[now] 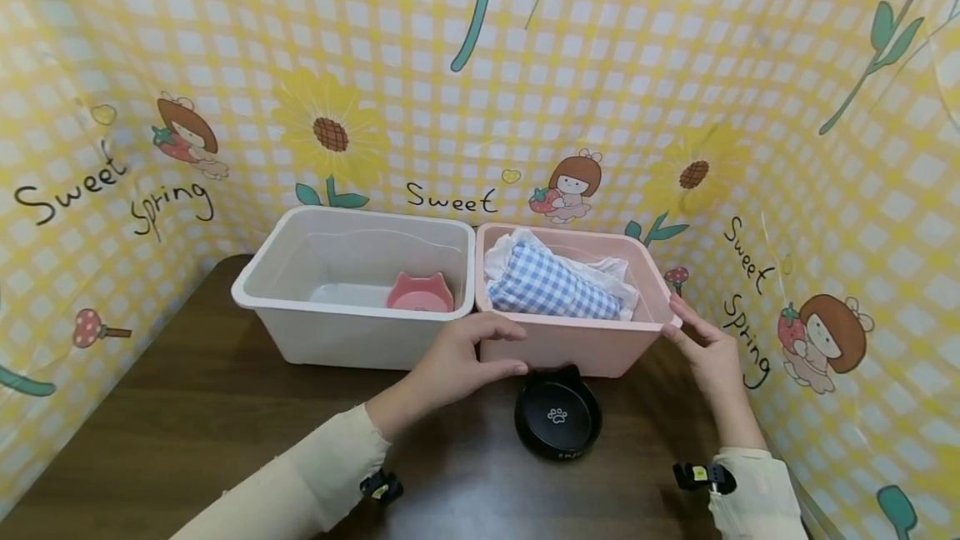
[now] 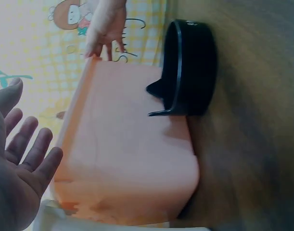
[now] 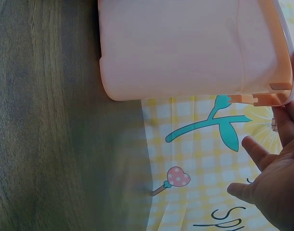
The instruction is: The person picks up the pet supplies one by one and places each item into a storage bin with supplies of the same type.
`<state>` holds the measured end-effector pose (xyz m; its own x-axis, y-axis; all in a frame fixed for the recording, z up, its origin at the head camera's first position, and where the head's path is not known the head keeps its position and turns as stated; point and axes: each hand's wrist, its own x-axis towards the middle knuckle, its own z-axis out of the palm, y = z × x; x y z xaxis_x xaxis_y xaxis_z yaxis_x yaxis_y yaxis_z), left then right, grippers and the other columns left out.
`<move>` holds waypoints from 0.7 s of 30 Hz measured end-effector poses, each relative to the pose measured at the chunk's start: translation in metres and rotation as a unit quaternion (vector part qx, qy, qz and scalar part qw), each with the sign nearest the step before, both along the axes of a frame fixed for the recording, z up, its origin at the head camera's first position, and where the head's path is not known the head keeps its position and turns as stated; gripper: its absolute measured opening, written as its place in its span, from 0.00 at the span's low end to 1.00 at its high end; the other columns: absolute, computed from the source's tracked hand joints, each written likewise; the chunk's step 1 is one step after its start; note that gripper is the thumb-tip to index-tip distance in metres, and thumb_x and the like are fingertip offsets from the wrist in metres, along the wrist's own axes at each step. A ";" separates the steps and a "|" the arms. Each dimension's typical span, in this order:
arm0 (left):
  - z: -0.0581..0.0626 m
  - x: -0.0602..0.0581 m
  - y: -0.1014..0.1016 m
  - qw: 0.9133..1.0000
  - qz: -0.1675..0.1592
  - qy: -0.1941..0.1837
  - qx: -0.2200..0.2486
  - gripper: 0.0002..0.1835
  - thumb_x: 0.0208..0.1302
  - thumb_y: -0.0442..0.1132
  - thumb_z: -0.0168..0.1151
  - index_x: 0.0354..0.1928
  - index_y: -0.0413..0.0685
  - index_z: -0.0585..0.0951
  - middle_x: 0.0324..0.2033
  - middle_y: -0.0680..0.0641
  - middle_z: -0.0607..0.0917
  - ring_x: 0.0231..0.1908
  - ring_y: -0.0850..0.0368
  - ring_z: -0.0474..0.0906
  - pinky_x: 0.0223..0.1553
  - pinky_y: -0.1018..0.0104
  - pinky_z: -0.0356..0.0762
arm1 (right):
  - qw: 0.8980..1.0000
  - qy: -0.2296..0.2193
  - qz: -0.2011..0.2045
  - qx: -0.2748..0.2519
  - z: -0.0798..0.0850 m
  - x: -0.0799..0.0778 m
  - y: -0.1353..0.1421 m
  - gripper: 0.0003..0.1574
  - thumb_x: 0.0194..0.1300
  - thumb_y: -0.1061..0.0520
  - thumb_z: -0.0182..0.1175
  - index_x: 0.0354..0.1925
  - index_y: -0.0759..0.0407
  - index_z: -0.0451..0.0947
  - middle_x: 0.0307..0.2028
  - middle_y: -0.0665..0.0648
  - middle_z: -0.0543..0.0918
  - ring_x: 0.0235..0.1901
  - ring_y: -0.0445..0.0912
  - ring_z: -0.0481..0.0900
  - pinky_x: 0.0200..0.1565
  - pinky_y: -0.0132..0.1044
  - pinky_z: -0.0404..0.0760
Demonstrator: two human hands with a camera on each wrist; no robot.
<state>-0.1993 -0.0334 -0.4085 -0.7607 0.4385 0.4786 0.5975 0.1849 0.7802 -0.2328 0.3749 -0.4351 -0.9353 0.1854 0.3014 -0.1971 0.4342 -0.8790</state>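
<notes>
The pink plastic bin [image 1: 570, 348] stands on the table and holds a blue-and-white checked cloth item with white ruffles [image 1: 555, 282]. My right hand [image 1: 705, 352] pinches the bin's front right rim corner between thumb and index finger; in the right wrist view its other fingers spread loosely. My left hand [image 1: 465, 361] hovers before the bin's front wall, thumb and fingers apart, holding nothing. Just in front of the bin, a black cat-eared pet bowl [image 1: 557, 432] with a white paw print sits on the table, close to the left hand. It appears side-on in the left wrist view.
A white bin [image 1: 345, 340] stands against the pink one on the left, with a pink cat-eared bowl [image 1: 420, 294] inside at its right end. Both bins rest on a dark wooden table [image 1: 187, 423]. A yellow checked cloth [image 1: 420, 123] hangs behind and at both sides.
</notes>
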 end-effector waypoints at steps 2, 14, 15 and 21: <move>-0.008 -0.001 0.002 1.000 -0.002 0.002 -0.010 0.19 0.55 0.46 0.80 0.50 0.62 0.87 0.49 0.63 0.87 0.53 0.65 0.81 0.59 0.61 0.80 | 1.000 0.000 0.001 0.006 0.001 0.000 0.000 0.30 0.68 0.55 0.69 0.67 0.54 0.78 0.68 0.48 0.76 0.65 0.26 0.71 0.59 0.14 0.67; -0.044 -0.006 0.011 0.998 0.011 -0.040 -0.049 0.18 0.58 0.46 0.78 0.50 0.55 0.86 0.46 0.55 0.88 0.52 0.54 0.83 0.53 0.63 0.83 | 1.000 -0.015 -0.004 0.011 0.002 0.001 -0.002 0.31 0.69 0.51 0.69 0.68 0.51 0.77 0.68 0.44 0.76 0.67 0.29 0.70 0.62 0.18 0.67; -0.047 -0.007 0.011 0.997 0.016 -0.041 -0.055 0.18 0.58 0.47 0.78 0.49 0.56 0.86 0.46 0.57 0.88 0.52 0.54 0.83 0.54 0.63 0.83 | 1.000 -0.016 -0.004 0.014 0.002 0.001 -0.002 0.31 0.69 0.50 0.69 0.68 0.50 0.77 0.68 0.43 0.76 0.67 0.29 0.70 0.63 0.18 0.67; -0.061 -0.013 0.017 0.996 0.019 -0.057 -0.072 0.21 0.59 0.49 0.77 0.52 0.50 0.86 0.48 0.52 0.88 0.52 0.49 0.84 0.57 0.52 0.82 | 1.000 -0.019 -0.007 0.005 0.003 0.001 -0.002 0.31 0.68 0.50 0.69 0.67 0.52 0.78 0.68 0.44 0.76 0.68 0.31 0.70 0.62 0.18 0.68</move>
<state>-0.2118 -0.0163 -0.4695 -0.8242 0.4652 0.3229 0.4968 0.3204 0.8066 -0.2317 0.3725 -0.4319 -0.9432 0.1959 0.2682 -0.1580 0.4455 -0.8812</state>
